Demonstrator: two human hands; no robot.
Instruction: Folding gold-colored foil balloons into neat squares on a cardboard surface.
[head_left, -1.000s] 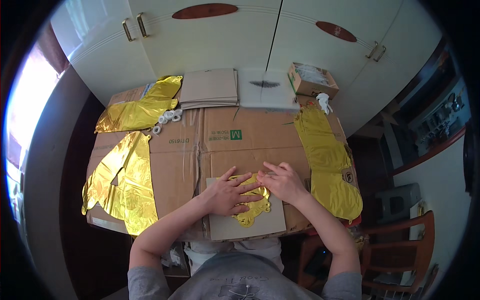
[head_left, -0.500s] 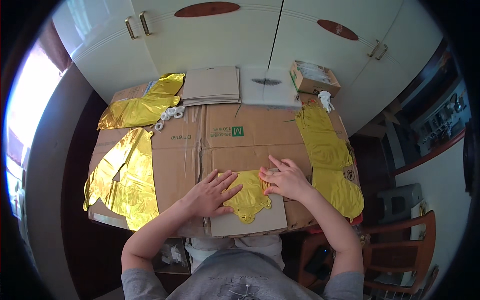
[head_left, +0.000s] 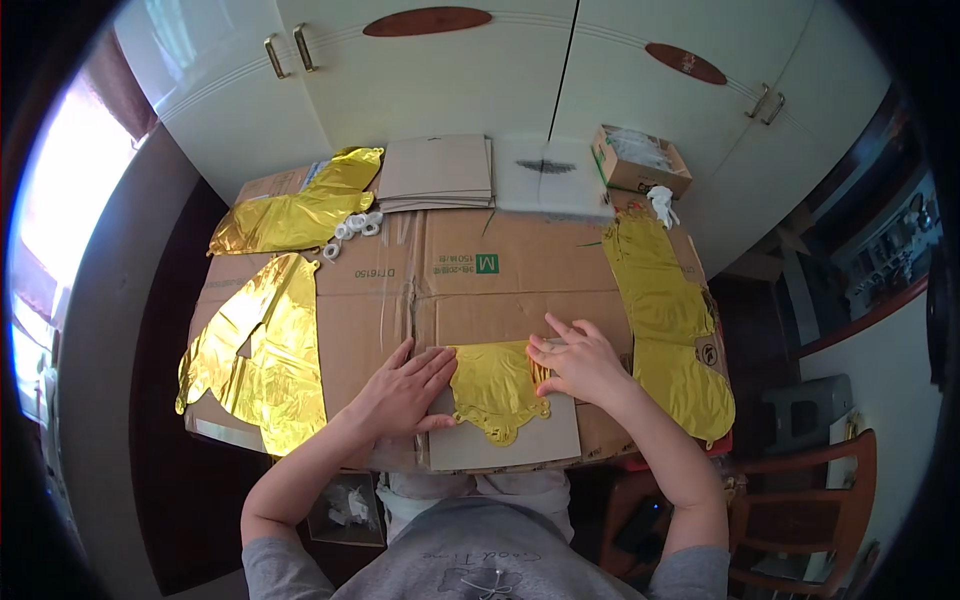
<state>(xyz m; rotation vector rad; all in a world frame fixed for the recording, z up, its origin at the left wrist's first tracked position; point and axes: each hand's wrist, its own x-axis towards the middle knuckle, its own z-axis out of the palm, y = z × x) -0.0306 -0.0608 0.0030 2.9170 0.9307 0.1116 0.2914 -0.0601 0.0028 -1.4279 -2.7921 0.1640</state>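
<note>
White cupboard doors (head_left: 450,80) stand behind a table covered by flattened brown cardboard (head_left: 450,270). Large gold foil sheets lie on it: one at the left edge (head_left: 260,350), one at the back left (head_left: 295,215), a long one along the right (head_left: 665,310). A stack of card sheets (head_left: 437,172) and a small open box (head_left: 640,160) sit at the back. At the near edge, a grey card (head_left: 505,445) carries a small gold foil piece (head_left: 497,385). The left hand (head_left: 405,390) lies flat, fingers spread, touching its left edge; the right hand (head_left: 580,362) presses its right edge, fingers extended.
</note>
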